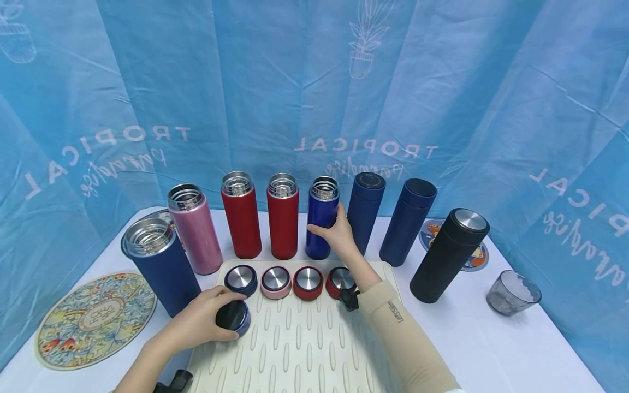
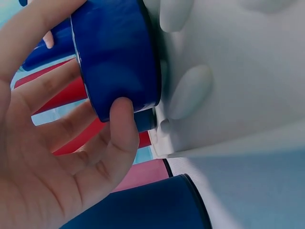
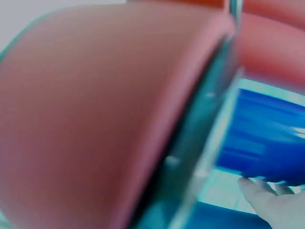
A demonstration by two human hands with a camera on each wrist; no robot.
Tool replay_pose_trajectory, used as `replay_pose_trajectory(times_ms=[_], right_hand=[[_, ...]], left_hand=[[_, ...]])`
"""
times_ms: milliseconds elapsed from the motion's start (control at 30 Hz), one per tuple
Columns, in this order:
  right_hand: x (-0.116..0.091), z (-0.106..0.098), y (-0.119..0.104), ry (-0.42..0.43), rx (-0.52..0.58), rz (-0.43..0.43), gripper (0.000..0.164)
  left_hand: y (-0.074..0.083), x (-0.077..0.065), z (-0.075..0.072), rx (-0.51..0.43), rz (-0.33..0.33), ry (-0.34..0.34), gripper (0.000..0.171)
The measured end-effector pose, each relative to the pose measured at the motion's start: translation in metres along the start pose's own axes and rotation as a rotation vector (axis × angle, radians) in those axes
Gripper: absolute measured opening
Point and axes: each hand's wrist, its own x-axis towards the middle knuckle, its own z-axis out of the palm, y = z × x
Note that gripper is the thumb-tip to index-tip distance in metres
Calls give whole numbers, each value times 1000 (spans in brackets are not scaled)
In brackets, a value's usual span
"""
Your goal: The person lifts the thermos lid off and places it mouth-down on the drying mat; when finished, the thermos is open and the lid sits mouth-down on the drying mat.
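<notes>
With thumb and fingers my left hand [image 1: 199,319] pinches a glossy blue bottle lid [image 1: 243,322] by its sides, low over the near left part of a cream ribbed mat [image 1: 295,349]. In the left wrist view that lid [image 2: 116,57] stands edge-on close against the mat. My right hand [image 1: 339,232] grips an open glossy blue bottle [image 1: 316,248] behind the mat, thumb and fingers round its body. The bottle is upright with its steel neck bare. A red lid [image 3: 95,114] fills much of the right wrist view, blurred, with the blue bottle [image 3: 262,138] beyond it.
Lids line the mat's far edge: a navy lid [image 1: 241,279], a pink lid [image 1: 276,281], a red lid [image 1: 308,282]. Left stand open bottles: navy [image 1: 164,278], pink [image 1: 199,234], red [image 1: 243,224]. Capped navy [image 1: 366,213] and black bottles [image 1: 442,262] and a glass [image 1: 511,295] stand right.
</notes>
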Motion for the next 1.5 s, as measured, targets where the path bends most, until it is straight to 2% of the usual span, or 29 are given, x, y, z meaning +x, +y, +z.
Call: replay_pose_trajectory(times_ms=[100, 200, 333, 400, 533, 600, 667, 733, 800, 967, 1133, 1300, 1500], right_hand=[[-7, -4, -3, 9, 12, -14, 96], [-16, -9, -6, 19, 10, -65, 95], [-29, -16, -8, 67, 29, -168, 82], [-36, -20, -8, 145, 48, -246, 71], [-44, -28, -4, 404, 64, -461, 50], [-42, -33, 0, 517, 66, -535, 50], [-38, -39, 5, 578, 64, -569, 55], [-33, -44, 11, 575, 70, -564, 63], [-28, -50, 17, 528, 72, -535, 73], [-17, -59, 29, 351, 94, -392, 93], [-8, -62, 37, 219, 128, -247, 102], [-1, -61, 42, 177, 120, -165, 104], [6, -60, 47, 181, 106, -143, 101]], left_hand=[[-1, 1, -1, 0, 7, -2, 63], [-1, 1, -1, 3, 10, -6, 62], [-1, 2, -1, 9, 4, -16, 62], [-1, 2, -1, 8, -1, -19, 62], [-1, 3, 0, 7, 3, -19, 62], [-1, 3, -1, 8, 8, -16, 62], [-1, 3, -1, 10, 13, -13, 63], [-1, 3, -1, 13, 17, -11, 63], [-1, 3, -1, 12, 19, -10, 63], [-1, 2, -1, 8, 21, -14, 63], [-1, 2, -1, 2, 16, -17, 62], [-1, 2, -1, 8, 8, -21, 63], [-1, 2, -1, 14, 12, -21, 63]])
